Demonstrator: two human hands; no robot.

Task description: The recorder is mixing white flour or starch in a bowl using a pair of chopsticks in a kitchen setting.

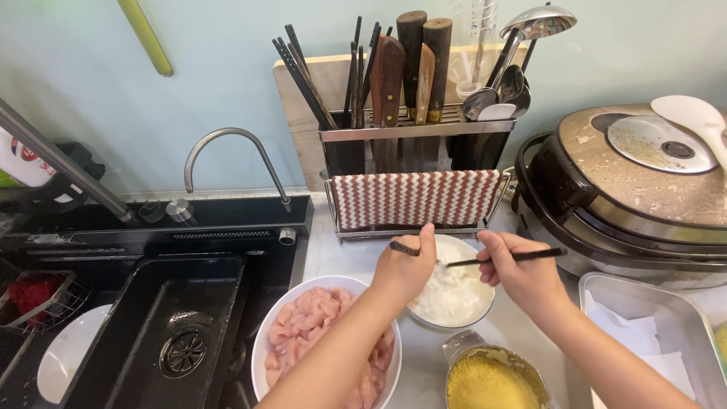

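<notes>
While both hands are hovering over the white bowl of flour, the left hand is pinching one dark chopstick and the right hand is gripping another chopstick, tips meeting over the white powder. Bowl of raw chicken pieces is sitting at 8 o'clock from it, steel cup of yellow crumbs at 5 o'clock, utensil rack at 12, rice cooker at 2, black sink far at 9.

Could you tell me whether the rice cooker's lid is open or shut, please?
Shut. The rice cooker's lid lies flat on the pot body, with a white rice paddle resting on top.
</notes>
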